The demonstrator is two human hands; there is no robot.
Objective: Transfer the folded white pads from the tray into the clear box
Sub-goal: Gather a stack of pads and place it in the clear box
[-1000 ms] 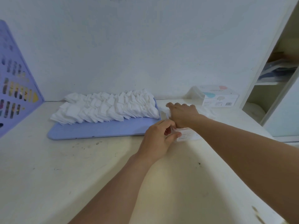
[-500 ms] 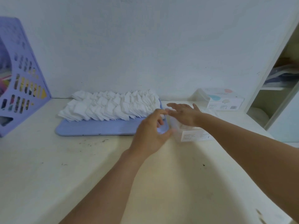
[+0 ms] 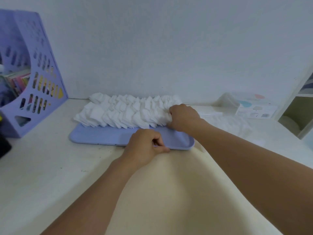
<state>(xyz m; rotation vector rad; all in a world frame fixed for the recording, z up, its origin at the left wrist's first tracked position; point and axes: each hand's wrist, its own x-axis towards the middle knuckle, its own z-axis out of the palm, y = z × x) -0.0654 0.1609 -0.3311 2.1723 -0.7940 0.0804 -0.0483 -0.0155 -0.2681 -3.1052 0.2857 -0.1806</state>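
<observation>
We have barely begun: nearly all the pads (image 3: pixel 125 112) still fill the tray (image 3: pixel 105 137), our right hand (image 3: pixel 183 117) grasping some, left hand (image 3: pixel 145 146) pinching its rim, box (image 3: pixel 227 122) waiting right.

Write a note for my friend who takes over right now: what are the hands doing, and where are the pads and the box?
Left hand: grip on the near rim of the blue tray, holding it steady.
Right hand: fingers curled into the right end of the folded white pads, gripping some.
Clear box: on the table right of the tray, apparently with pads already inside.
Done: some pads seem packed.
Left: most pads remain in rows on the tray; carry them to the box.
</observation>
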